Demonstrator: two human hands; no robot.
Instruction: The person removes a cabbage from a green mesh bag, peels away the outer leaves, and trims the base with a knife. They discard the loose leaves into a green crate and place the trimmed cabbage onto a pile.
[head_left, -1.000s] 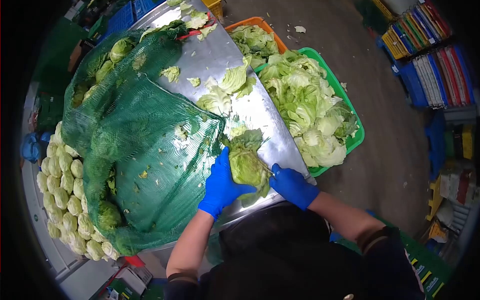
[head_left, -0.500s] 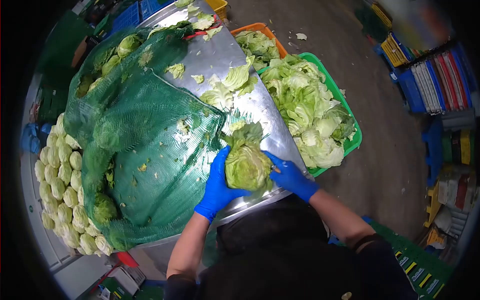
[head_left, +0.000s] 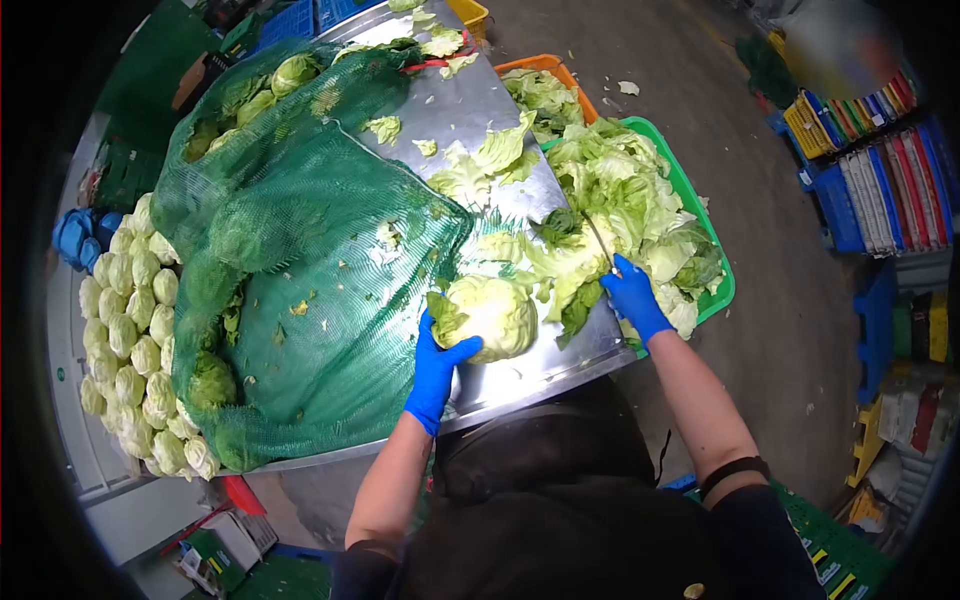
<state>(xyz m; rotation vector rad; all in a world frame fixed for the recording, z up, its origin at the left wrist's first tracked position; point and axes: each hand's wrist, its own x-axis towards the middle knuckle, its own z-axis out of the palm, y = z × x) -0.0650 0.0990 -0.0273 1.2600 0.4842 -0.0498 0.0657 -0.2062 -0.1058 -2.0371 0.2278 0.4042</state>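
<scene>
My left hand [head_left: 437, 366], in a blue glove, is wrapped round the near left side of a pale green cabbage [head_left: 497, 318] on the metal table [head_left: 455, 105]. My right hand [head_left: 634, 298], also gloved in blue, is closed on a knife [head_left: 600, 243], whose thin blade points away from me. Beneath and beside the blade are loose outer leaves [head_left: 570, 270] at the table's right edge, spilling towards the green crate [head_left: 705, 235]. The knife's handle is mostly hidden in my fingers.
A green mesh sack [head_left: 300, 240] with a few cabbages inside covers the table's left part. Beyond its left edge is a pile of trimmed cabbages [head_left: 130, 340]. An orange crate [head_left: 570, 85] of leaves stands behind the green one. Stacked crates [head_left: 870, 190] line the right side.
My right hand has moved right, away from the cabbage, with the knife. Outer leaves now lie off the cabbage towards the green crate. The cabbage looks paler; my left hand still holds it.
</scene>
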